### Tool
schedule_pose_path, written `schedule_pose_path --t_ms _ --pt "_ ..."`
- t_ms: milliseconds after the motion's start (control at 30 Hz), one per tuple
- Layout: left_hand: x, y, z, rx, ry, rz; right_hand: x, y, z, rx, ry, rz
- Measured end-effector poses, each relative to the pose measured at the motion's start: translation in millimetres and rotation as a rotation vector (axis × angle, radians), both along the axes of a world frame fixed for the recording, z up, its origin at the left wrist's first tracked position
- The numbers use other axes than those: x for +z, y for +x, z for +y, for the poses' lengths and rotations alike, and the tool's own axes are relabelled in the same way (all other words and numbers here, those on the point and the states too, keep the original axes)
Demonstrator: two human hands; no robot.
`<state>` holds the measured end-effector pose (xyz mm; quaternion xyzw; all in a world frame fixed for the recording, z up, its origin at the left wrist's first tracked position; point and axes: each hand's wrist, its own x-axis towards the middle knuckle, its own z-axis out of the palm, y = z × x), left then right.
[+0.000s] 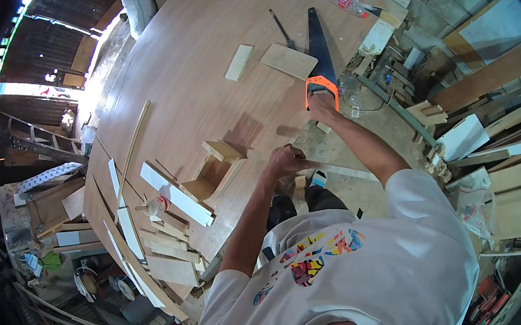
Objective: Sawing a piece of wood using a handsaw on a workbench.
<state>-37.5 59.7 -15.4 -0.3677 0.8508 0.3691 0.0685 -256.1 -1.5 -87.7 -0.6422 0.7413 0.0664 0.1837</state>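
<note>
My right hand (323, 104) is wrapped round the orange handle of a handsaw (320, 45). The saw's dark blade points away from me over the table's right part, beside a rectangular wooden board (289, 61). Closer to my body, my left hand (287, 160) is closed on one end of a thin wooden strip (344, 171), which reaches out to the right beneath my right forearm. A small open wooden box (214, 175) stands on the table left of my left hand. A short pale wood piece (239, 62) lies farther off.
The large wooden table (183, 88) carries white strips (177, 193), a glue bottle (156, 205) and several offcuts (173, 270) at left. A dark slim tool (282, 28) and a clear plastic bottle (345, 3) lie at the far side. Stacked boards (507, 149) line the right.
</note>
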Motion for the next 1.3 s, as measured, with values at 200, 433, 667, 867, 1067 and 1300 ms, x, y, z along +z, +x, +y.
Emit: schedule_pose_path --t_ms 200,433,667,867,1067,1300 --pt "-40.7 -23.2 -29.8 -0.063 0.028 -0.053 57.3 -37.1 25.7 0.008 -0.080 0.004" --pt "-65.5 -43.8 -69.8 -0.089 0.028 -0.021 103.6 -29.0 129.0 -0.358 -0.540 -0.176" --pt "-112.8 -19.9 -106.0 -0.184 0.049 0.007 117.6 56.2 235.8 -0.675 -0.487 -0.301" --pt "-96.8 -35.3 -98.6 -0.299 0.107 -0.032 91.8 96.5 253.9 -0.952 -0.340 -0.267" --pt "-121.4 -16.8 -110.5 -0.390 -0.142 0.156 47.5 108.8 210.5 -1.002 -0.455 -0.249" --pt "-125.8 -10.6 -101.6 -0.355 -0.240 0.175 57.3 139.8 188.8 -1.154 -0.436 -0.388"
